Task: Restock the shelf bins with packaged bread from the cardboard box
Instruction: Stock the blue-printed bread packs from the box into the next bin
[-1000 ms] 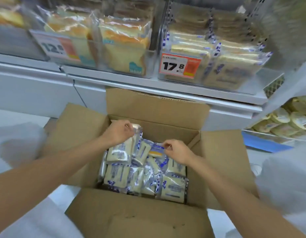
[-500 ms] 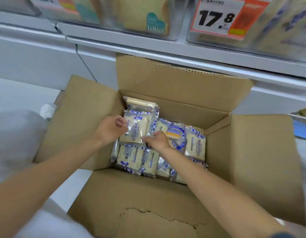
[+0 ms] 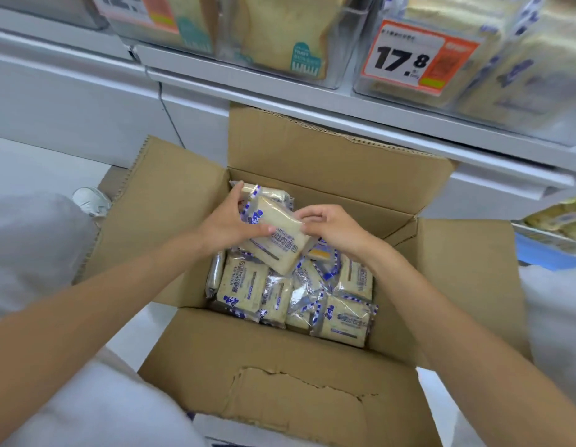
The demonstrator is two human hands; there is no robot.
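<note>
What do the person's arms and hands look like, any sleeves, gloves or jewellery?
Both are bare. The left hand and right hand wear no gloves, and no rings show. The left forearm and right forearm are uncovered to the frame edge: no sleeve, watch or bracelet in view.

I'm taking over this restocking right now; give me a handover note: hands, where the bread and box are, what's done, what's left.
Left hand grips the left end of one bread pack; right hand pinches its right edge.
The pack is tilted, just above the other packs in the open cardboard box below the shelf.
Done: this pack is in hand, not yet shelved.
Left: place it in a shelf bin, probably the one with the 17.8 tag, which holds similar blue-marked packs; then move the rest from the box.
</note>
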